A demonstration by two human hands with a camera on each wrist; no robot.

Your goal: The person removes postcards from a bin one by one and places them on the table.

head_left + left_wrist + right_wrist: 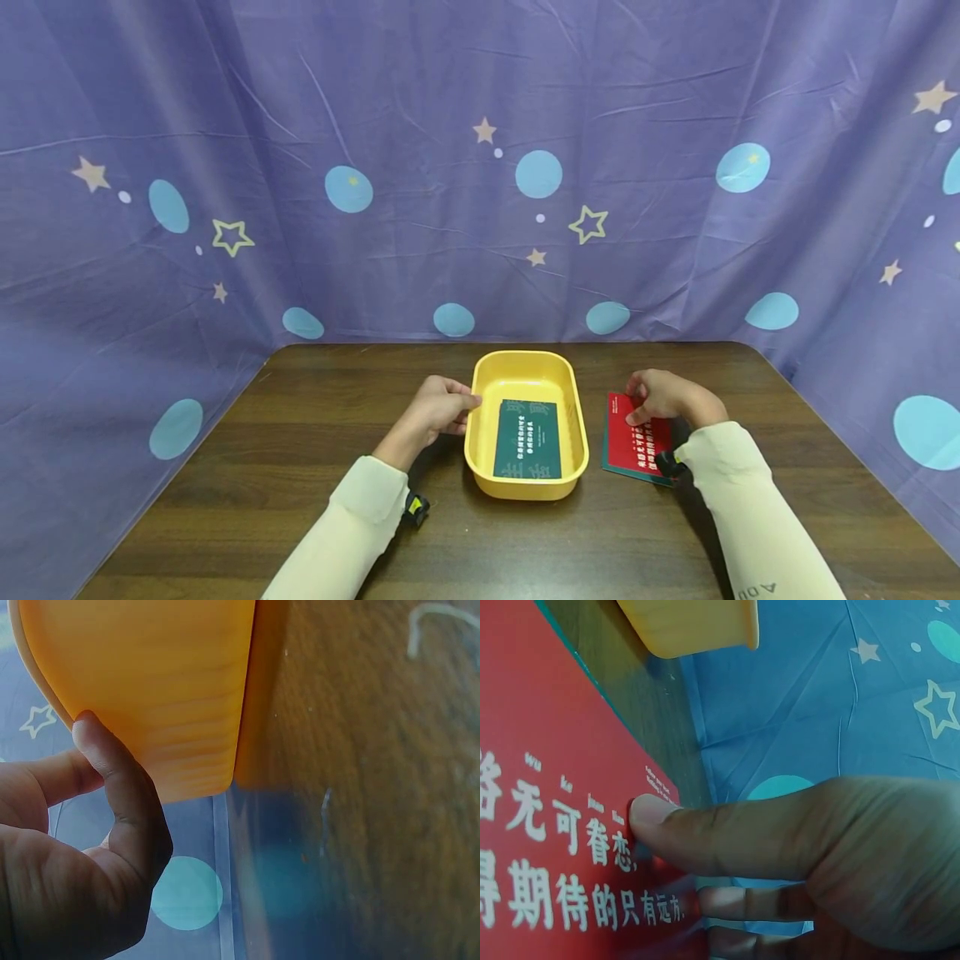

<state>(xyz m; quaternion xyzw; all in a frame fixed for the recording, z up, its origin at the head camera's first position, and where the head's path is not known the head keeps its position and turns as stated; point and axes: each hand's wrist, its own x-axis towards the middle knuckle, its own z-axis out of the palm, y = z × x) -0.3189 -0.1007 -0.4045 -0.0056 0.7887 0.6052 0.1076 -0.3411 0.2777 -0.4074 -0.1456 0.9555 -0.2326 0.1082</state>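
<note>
Red printed card [622, 442] is at the right hand's [671, 396] fingers, green card [633, 472] under it. Probably light, stiffish, slick-faced; take it by the edge, thumb on top. Right fingers pinch its far edge, thumb on the printed face, hand angled left. Left hand [438, 408] reaches forward, fingers clamped on yellow plastic tray's [525, 490] rim.

Even light fills the head view, with sheen on the tabletop [480, 558] at bottom centre and shadow beside the right sleeve [750, 500], lower right. The left wrist view is dimmer: the left hand [82, 877] is shaded at lower left, and the tabletop (mirroring the curtain [187, 836]) blurs at right. The right wrist view looks bluish.
</note>
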